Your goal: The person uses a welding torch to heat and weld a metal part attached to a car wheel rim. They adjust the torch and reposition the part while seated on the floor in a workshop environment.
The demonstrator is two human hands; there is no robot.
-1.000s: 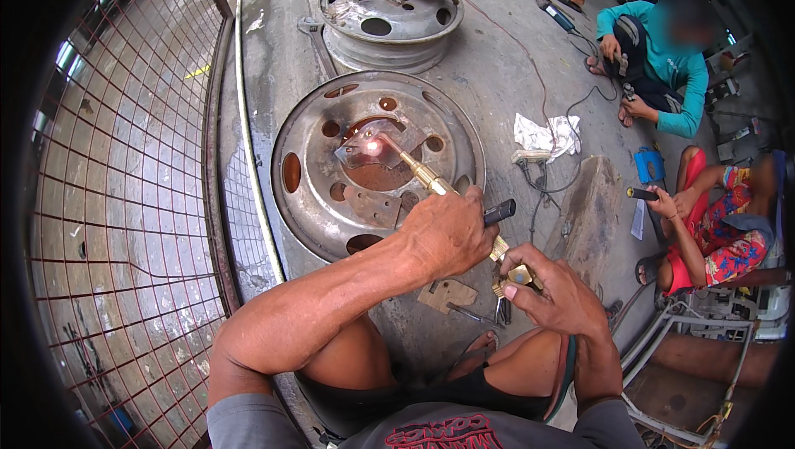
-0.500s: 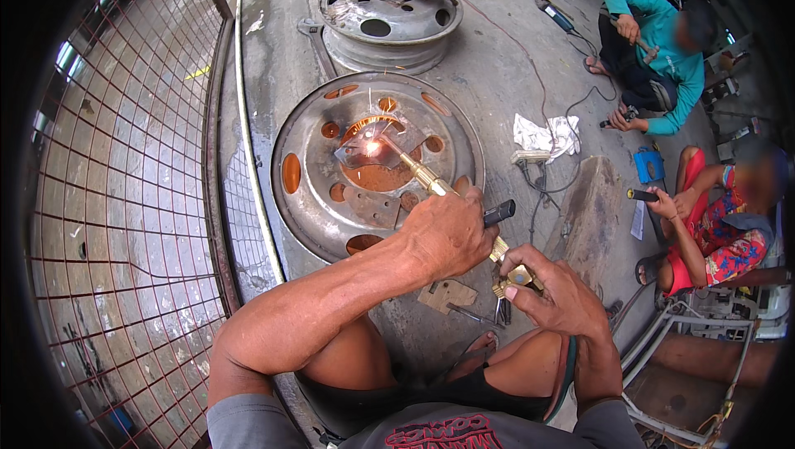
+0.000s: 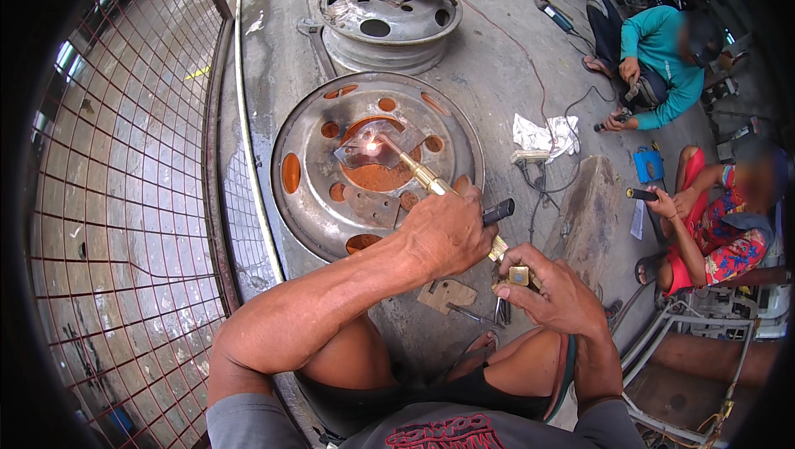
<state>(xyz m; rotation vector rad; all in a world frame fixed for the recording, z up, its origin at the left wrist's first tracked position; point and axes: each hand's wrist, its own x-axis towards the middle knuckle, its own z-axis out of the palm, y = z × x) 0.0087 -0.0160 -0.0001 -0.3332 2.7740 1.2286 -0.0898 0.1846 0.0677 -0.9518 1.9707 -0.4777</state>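
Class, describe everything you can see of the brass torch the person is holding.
The brass torch is a slim golden tube, tilted, running from the person's hands up-left to a bright flame at its tip. The tip meets a flat metal piece at the hub of the rusty steel wheel rim. The left hand grips its shaft; the right hand holds its valve end.

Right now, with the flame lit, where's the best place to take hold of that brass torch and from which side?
Probably at the rear, where the left hand and right hand already hold it. The torch slants from the valve block by the right hand up to the flame at the metal piece on the wheel rim. Come from the near side, behind the hot tip, and wrap the tube.
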